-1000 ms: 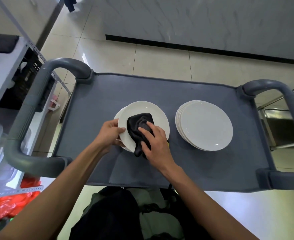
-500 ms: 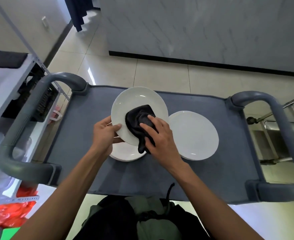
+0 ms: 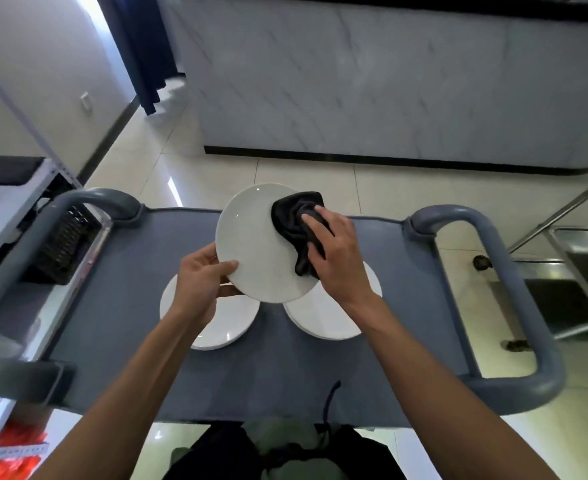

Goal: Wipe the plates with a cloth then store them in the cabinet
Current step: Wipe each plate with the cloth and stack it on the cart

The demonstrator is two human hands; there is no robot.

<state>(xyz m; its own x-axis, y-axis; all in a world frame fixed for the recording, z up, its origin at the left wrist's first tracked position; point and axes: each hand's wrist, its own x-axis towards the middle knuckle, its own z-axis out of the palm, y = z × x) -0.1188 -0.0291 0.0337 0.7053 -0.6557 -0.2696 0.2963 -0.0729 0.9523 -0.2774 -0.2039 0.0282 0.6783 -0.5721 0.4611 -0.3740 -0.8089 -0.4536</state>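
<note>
I hold a white plate [image 3: 251, 244] lifted and tilted above the grey cart [image 3: 285, 382]. My left hand [image 3: 204, 282] grips the plate's lower left rim, thumb on its face. My right hand [image 3: 337, 254] presses a bunched black cloth [image 3: 294, 220] against the plate's upper right area, fingers curled over the cloth. Two stacks of white plates rest on the cart below: the left plate stack [image 3: 226, 323] partly under my left hand, the right plate stack [image 3: 323, 317] under my right wrist.
The cart has thick grey loop handles, a left handle [image 3: 18, 244] and a right handle [image 3: 514, 282]. A metal shelf rack [image 3: 18, 209] with a black crate stands at the left. A steel frame [image 3: 580, 258] sits at the right. A marble-fronted counter [image 3: 372, 81] lies ahead across tiled floor.
The plate has risen off the left stack and tilted up. My right hand slid the cloth from the plate's centre to its upper right. The view has tipped upward.
</note>
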